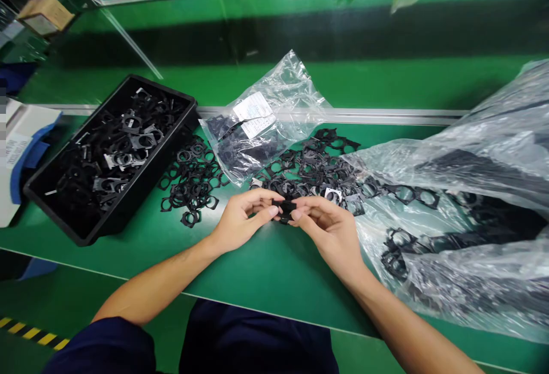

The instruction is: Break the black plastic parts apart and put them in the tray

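Observation:
My left hand [241, 218] and my right hand [329, 226] meet over the green table [266, 271] and pinch one small black plastic part [286, 211] between their fingertips. Both hands are closed on it. Just behind them lies a loose pile of black ring-shaped parts [313, 168], some with pale faces. A second heap of black rings [191, 182] lies left of my left hand, beside a black tray [55, 217].
The black tray holds several black and silver parts. A small clear bag [274, 111] with a white label lies behind the piles. A large clear bag [480, 219] of black parts fills the right side. A metal rail [386, 115] crosses the table behind.

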Demonstrator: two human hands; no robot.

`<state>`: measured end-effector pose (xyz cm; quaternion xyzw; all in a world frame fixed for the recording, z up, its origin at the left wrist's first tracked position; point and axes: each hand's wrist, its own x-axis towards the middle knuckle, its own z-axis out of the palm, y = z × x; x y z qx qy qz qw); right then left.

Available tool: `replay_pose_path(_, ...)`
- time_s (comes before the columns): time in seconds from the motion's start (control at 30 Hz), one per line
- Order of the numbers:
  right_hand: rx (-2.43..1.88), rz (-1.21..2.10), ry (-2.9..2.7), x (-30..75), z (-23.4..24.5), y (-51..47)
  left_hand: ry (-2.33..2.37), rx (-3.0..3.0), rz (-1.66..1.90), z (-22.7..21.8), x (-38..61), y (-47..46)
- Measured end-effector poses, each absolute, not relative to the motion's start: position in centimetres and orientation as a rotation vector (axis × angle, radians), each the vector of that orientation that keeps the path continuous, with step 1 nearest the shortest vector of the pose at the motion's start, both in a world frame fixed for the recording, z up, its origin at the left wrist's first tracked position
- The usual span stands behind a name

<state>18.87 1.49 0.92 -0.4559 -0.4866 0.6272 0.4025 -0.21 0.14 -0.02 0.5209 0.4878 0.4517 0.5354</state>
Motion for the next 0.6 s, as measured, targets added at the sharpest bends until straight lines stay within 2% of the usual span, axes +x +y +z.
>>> replay_pose_path(0.17,-1.178,1.543,-1.298,19.0,1.0,1.7,1.166,1.244,1.044,0.1,-0.2,0.2)
replay_pose_path(0.47,-1.119,1.095,-1.698,19.6,0.9,2.6,1.251,1.491,1.059,0.8,-0.1,1.1)
replay_pose_path(0.6,-1.013,0.639,-1.958,19.7,0.0,3.8,1.517,1.845,1.254,3.6,-4.7,2.8)
